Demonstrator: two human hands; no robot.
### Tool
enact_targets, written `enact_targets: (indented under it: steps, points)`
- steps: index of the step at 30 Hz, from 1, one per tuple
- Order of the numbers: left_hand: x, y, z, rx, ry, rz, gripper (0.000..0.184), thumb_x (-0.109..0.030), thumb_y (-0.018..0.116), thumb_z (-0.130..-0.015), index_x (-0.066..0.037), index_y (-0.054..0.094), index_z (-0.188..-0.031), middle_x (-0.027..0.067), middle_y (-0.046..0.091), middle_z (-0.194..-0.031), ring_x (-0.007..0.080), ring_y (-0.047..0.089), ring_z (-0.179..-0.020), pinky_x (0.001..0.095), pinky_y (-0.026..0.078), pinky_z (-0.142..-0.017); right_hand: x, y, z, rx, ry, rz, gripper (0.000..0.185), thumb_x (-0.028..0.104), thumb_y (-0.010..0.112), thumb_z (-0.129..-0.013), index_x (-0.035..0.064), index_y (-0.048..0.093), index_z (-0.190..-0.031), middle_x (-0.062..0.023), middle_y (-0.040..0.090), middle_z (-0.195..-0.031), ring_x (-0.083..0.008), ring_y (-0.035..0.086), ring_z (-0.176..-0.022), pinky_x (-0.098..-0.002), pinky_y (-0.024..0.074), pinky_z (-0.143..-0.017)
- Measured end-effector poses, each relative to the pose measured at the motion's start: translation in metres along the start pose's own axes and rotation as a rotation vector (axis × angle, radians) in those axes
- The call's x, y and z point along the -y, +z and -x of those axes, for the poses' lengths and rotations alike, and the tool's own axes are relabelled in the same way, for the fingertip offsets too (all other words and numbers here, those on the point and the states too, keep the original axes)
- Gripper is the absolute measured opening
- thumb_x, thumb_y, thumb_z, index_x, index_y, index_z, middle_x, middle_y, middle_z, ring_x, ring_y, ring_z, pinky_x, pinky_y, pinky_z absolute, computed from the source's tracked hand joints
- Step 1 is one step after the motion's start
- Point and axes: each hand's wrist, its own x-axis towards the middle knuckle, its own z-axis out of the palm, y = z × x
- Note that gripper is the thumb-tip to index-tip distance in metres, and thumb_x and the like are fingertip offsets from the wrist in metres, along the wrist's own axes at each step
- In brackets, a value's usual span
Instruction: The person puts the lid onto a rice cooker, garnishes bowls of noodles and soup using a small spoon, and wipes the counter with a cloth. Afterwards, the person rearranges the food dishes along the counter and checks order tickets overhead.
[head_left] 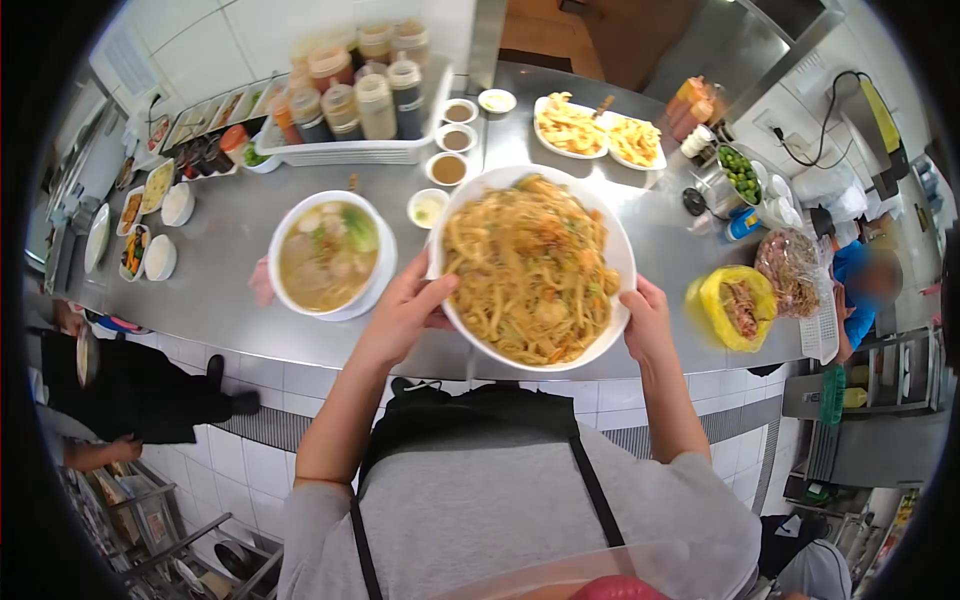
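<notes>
Both hands hold a large white bowl [622, 235] heaped with noodles [530, 270], one hand at each side of its rim. My left hand [405, 310] grips the left side, thumb over the rim. The right side rests in my right hand [648, 315], its fingers partly hidden by the bowl. To the left, a white bowl of soup [330, 255] with meatballs and greens stands on the steel counter [230, 215]. Small cups of brown sauce [449, 169] and a cup with a pale filling [428, 208] are just beyond the noodle bowl.
Squeeze bottles fill a white basket [350, 152] at the back. Fries [570, 125] lie on white plates. On the right are a yellow bag [705, 300], a container of green limes [738, 175] and a person in blue [858, 290]. Another person [120, 385] stands at left.
</notes>
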Motion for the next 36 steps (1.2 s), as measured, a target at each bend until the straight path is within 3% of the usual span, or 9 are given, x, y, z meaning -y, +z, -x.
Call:
enact_targets:
  steps: [5,7,10,12,13,15,20,26,36]
  points:
    - [0.041,0.097,-0.057,0.097,-0.066,0.103,0.046,-0.017,0.045,-0.086,-0.006,0.032,-0.129,0.0070,0.055,-0.102,0.0118,0.056,-0.083,0.0251,0.048,-0.072,-0.008,-0.108,0.017,-0.244,-0.012,-0.169,0.031,0.002,0.040,-0.073,-0.0063,0.049,-0.102,-0.0127,0.059,-0.083,-0.0153,0.061,-0.060,-0.0275,0.0522,-0.044]
    - [0.070,0.102,-0.066,-0.005,0.208,-0.201,0.048,-0.014,0.051,-0.083,-0.006,0.034,-0.128,0.0095,0.055,-0.102,0.0121,0.056,-0.084,0.0238,0.047,-0.069,-0.021,-0.145,0.008,-0.295,0.001,-0.174,0.031,0.002,0.040,-0.074,-0.0055,0.047,-0.103,-0.0145,0.059,-0.084,-0.0177,0.061,-0.058,-0.0293,0.0524,-0.041]
    - [0.096,0.074,-0.036,-0.584,0.447,-0.630,0.043,-0.008,0.049,-0.082,-0.002,0.039,-0.123,0.0103,0.046,-0.112,0.0160,0.049,-0.095,0.0280,0.042,-0.079,-0.039,-0.182,-0.014,-0.333,-0.010,-0.183,0.027,0.007,0.042,-0.079,-0.0044,0.046,-0.103,-0.0127,0.060,-0.084,-0.0177,0.061,-0.058,-0.0278,0.0520,-0.042]
    - [0.136,0.047,-0.026,-0.855,0.258,-0.407,0.048,-0.011,0.046,-0.084,-0.005,0.031,-0.128,0.0096,0.039,-0.117,0.0181,0.044,-0.101,0.0305,0.040,-0.080,-0.051,-0.190,-0.031,-0.414,-0.011,-0.200,0.024,0.011,0.043,-0.082,-0.0022,0.046,-0.102,-0.0110,0.060,-0.082,-0.0175,0.061,-0.056,-0.0275,0.0518,-0.043]
    - [0.140,0.051,-0.023,-0.860,0.258,-0.410,0.048,-0.011,0.046,-0.084,-0.005,0.031,-0.128,0.0096,0.039,-0.117,0.0181,0.044,-0.101,0.0305,0.040,-0.080,-0.057,-0.194,-0.039,-0.409,-0.009,-0.203,0.024,0.011,0.043,-0.082,-0.0022,0.046,-0.102,-0.0110,0.060,-0.082,-0.0175,0.061,-0.056,-0.0275,0.0518,-0.043]
    - [0.145,0.058,-0.018,-0.859,0.178,0.092,0.052,-0.015,0.044,-0.086,-0.007,0.022,-0.132,0.0091,0.034,-0.122,0.0194,0.043,-0.102,0.0328,0.041,-0.079,-0.067,-0.198,-0.053,-0.438,-0.008,-0.242,0.021,0.010,0.044,-0.082,-0.0008,0.046,-0.100,-0.0112,0.060,-0.082,-0.0176,0.060,-0.056,-0.0278,0.0520,-0.043]
    - [0.147,0.065,-0.030,-0.758,0.106,0.093,0.051,-0.010,0.038,-0.083,-0.018,0.023,-0.131,0.0056,0.045,-0.115,0.0158,0.053,-0.093,0.0282,0.051,-0.058,-0.080,-0.206,-0.072,-0.441,-0.019,-0.299,0.021,0.012,0.045,-0.083,0.0009,0.044,-0.100,-0.0110,0.059,-0.082,-0.0186,0.060,-0.055,-0.0290,0.0520,-0.042]
    - [0.145,0.091,-0.079,-0.687,0.118,0.195,0.047,-0.005,0.039,-0.083,-0.016,0.027,-0.127,0.0102,0.045,-0.114,0.0211,0.056,-0.091,0.0359,0.054,-0.065,-0.076,-0.209,-0.078,-0.391,0.034,-0.346,0.023,0.012,0.044,-0.083,0.0027,0.042,-0.104,-0.0125,0.057,-0.084,-0.0207,0.059,-0.055,-0.0306,0.0528,-0.045]
    - [0.130,0.130,-0.125,-0.563,0.111,0.255,0.049,-0.015,0.041,-0.087,-0.015,0.020,-0.131,0.0061,0.044,-0.110,0.0150,0.050,-0.092,0.0309,0.048,-0.067,-0.066,-0.214,-0.074,-0.326,0.089,-0.350,0.030,0.019,0.044,-0.084,0.0059,0.035,-0.110,-0.0159,0.056,-0.083,-0.0252,0.059,-0.064,-0.0349,0.0525,-0.055]
